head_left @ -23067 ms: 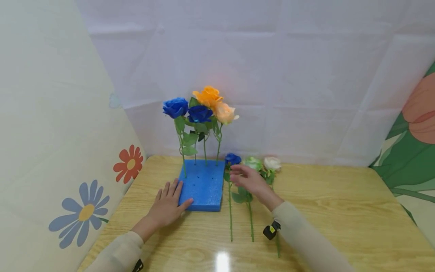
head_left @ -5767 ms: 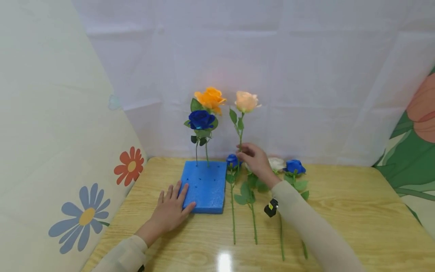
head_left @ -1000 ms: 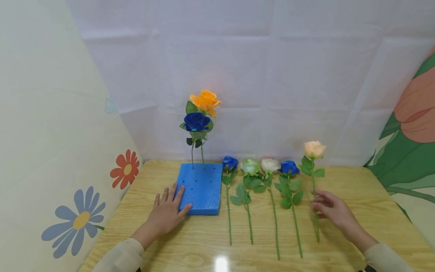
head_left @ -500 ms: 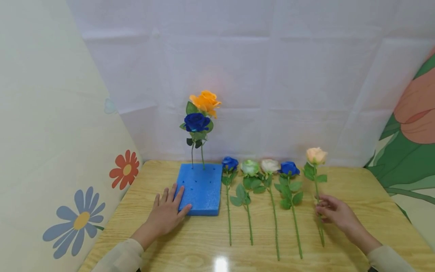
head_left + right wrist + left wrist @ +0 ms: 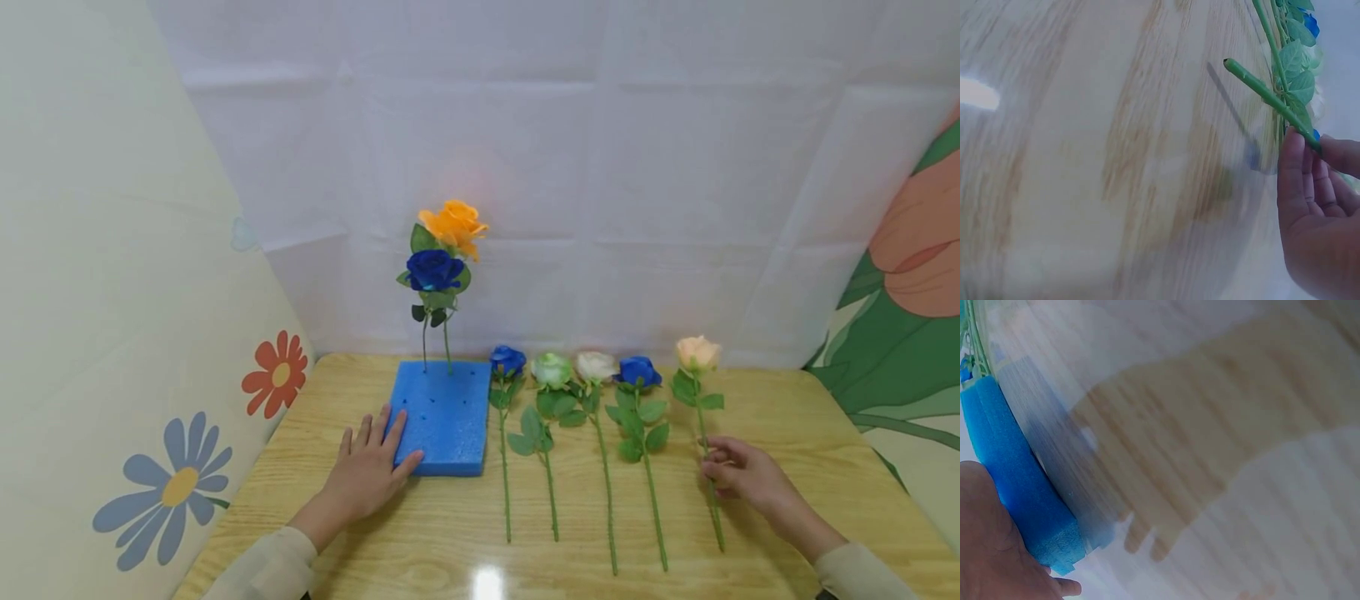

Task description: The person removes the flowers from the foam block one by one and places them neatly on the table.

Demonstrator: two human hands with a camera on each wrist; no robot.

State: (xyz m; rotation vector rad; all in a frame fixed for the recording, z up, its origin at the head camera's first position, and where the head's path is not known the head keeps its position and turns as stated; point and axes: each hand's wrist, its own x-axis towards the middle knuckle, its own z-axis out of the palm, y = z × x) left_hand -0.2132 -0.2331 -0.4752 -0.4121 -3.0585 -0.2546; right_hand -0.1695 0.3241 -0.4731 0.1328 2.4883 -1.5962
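Observation:
My right hand [image 5: 750, 475] pinches the stem of a peach rose [image 5: 697, 353] between thumb and fingers, low over the table at the right end of a row of roses. In the right wrist view the cut end of its green stem [image 5: 1260, 89] sticks out past the fingers. My left hand [image 5: 365, 473] lies with spread, straight fingers on the left edge of a blue foam block [image 5: 453, 437]. An orange rose [image 5: 454, 227] and a dark blue rose [image 5: 434, 270] stand upright in the block's back part. Several small holes show in its top.
Left of the peach rose lie a blue rose [image 5: 638, 372], a white rose [image 5: 596, 367], a green-white rose [image 5: 552, 369] and another blue rose [image 5: 507, 361], stems toward me. A pale cloth [image 5: 525, 167] hangs behind the wooden table [image 5: 810, 433].
Earlier, a blue and the peach rose left the foam block; the blue one now lies in the row. Over the last second my right hand lowered the peach rose toward me. Left hand stayed.

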